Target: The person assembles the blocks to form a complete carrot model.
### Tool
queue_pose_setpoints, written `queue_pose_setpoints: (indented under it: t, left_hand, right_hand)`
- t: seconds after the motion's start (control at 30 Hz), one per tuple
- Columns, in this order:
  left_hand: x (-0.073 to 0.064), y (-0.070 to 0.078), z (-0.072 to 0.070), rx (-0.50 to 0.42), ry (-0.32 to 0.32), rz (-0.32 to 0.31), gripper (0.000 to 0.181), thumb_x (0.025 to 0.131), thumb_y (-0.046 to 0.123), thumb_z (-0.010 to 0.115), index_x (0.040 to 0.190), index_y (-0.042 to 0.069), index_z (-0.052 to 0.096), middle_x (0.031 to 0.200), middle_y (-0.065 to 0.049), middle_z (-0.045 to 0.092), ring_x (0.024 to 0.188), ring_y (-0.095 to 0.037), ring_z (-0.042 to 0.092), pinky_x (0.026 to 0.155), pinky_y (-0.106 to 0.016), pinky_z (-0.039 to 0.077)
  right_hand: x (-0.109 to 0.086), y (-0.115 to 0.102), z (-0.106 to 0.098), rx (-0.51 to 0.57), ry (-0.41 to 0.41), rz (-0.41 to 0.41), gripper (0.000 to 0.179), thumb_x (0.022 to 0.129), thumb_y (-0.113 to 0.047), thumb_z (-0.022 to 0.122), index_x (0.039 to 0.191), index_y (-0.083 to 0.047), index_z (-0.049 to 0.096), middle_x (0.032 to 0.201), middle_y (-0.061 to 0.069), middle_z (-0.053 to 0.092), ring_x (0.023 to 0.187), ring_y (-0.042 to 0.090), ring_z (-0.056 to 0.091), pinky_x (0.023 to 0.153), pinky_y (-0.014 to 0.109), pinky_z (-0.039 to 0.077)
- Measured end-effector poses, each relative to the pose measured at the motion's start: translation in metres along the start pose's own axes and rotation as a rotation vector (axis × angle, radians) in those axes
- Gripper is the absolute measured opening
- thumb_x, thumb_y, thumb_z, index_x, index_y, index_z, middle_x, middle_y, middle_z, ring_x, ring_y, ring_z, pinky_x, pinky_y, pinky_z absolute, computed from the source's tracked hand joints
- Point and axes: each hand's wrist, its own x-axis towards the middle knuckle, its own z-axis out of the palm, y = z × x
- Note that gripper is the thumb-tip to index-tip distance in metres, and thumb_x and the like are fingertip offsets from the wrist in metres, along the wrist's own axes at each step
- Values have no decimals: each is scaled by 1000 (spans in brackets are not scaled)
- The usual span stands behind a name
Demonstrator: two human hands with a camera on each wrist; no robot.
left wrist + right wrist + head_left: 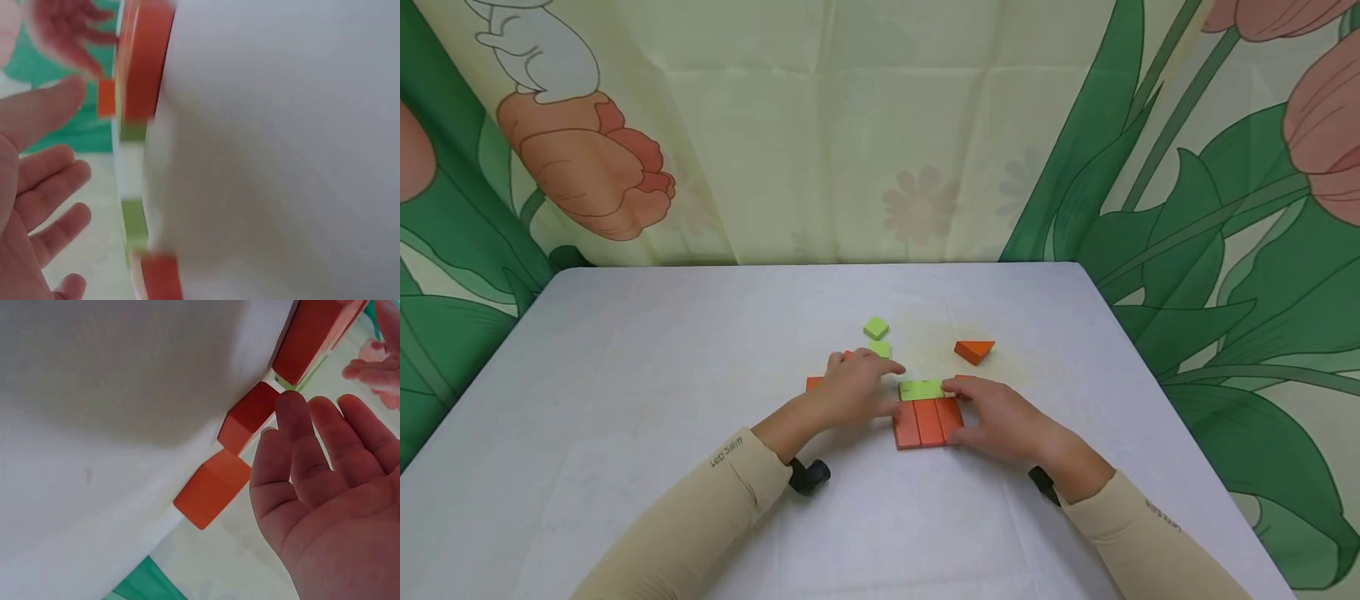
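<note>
Three red-orange blocks [928,422] lie side by side on the table, with a light green block [921,390] along their far edge. My left hand [859,387] hovers at their left, fingers spread and nothing held; its relaxed fingers [53,181] also show in the left wrist view. At the right side is my right hand [1003,417], its index fingertip at the green block's right end and its thumb by the nearest red block. In the right wrist view its fingers [328,447] are extended, with red-orange blocks [212,487] beyond them.
Two small green blocks [876,327] sit farther back, one partly behind my left hand. An orange triangular block [974,351] lies at the back right. Part of an orange block [813,383] shows left of my left hand. A patterned curtain [850,150] hangs behind the white table [662,375].
</note>
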Motion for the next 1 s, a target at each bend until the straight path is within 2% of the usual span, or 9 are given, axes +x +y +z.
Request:
queue_pose_setpoints:
  t: [0.2, 0.37, 0.5, 0.8, 1.0]
  left_hand:
    - [28, -24, -15, 7, 51, -97, 48, 92, 30, 75, 136, 18, 63, 129, 2, 64, 131, -26, 45, 95, -50, 33]
    - [42, -37, -17, 10, 38, -165, 46, 92, 26, 74, 136, 20, 63, 128, 2, 65, 130, -25, 45, 97, -48, 32]
    - [47, -39, -15, 12, 27, -160, 42, 93, 22, 72, 134, 20, 65, 127, 2, 65, 129, -26, 46, 98, -48, 32]
    - [50, -37, -12, -2, 30, -135, 32, 94, 14, 69, 126, 17, 69, 123, 3, 67, 128, -26, 47, 100, -49, 31]
    - [50, -35, -11, -29, -5, -129, 33, 93, 7, 65, 124, 19, 71, 121, 2, 66, 126, -25, 47, 100, -47, 30]
  right_hand:
    - [3, -1, -2, 15, 0, 43, 61, 87, -20, 80, 141, -5, 55, 132, 6, 60, 120, 25, 55, 101, 46, 47]
    - [6, -2, -1, 34, -2, 22, 58, 88, -18, 78, 139, -3, 55, 135, 8, 59, 126, 29, 53, 104, 47, 44]
    - [6, -1, 0, 31, -8, -15, 52, 89, -15, 76, 136, -1, 58, 134, 10, 60, 126, 31, 53, 105, 48, 42]
    - [8, 1, 2, 10, -10, -35, 49, 89, -17, 77, 132, -2, 61, 130, 9, 61, 123, 30, 54, 104, 47, 43]
    - [8, 2, 3, -1, -3, -44, 48, 88, -16, 76, 132, -2, 61, 129, 9, 62, 122, 29, 55, 104, 47, 43]
